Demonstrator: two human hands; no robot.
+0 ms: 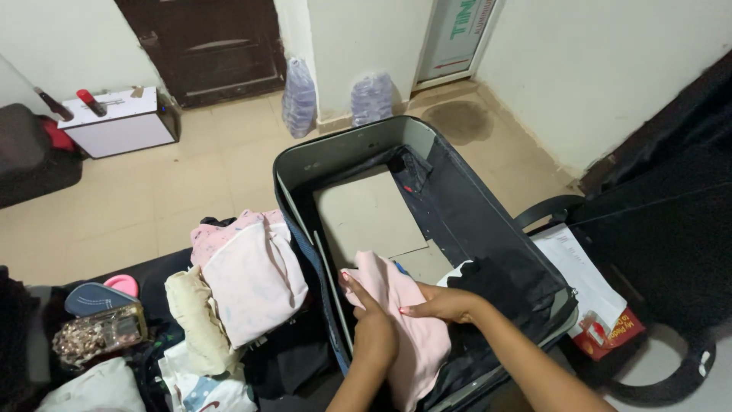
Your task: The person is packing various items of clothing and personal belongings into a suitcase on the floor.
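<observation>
Hands, two of them: left hand [371, 314] and right hand [444, 303] both lie flat, no grip, pressing one pink garment [396, 305] inside one open suitcase [488, 252]; clothes pile [244, 275] sits beside it.

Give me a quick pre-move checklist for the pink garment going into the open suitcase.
1. Open dark fabric suitcase lid clear of the opening: ok.
2. Bare floor space inside, on the pale base panel: ok.
3. Folded pale pink garment inside the suitcase walls: ok.
4. Left hand flat on the garment: ok.
5. Right hand on the garment's far edge: ok.
6. Garment fully smoothed underneath: cannot tell.
</observation>
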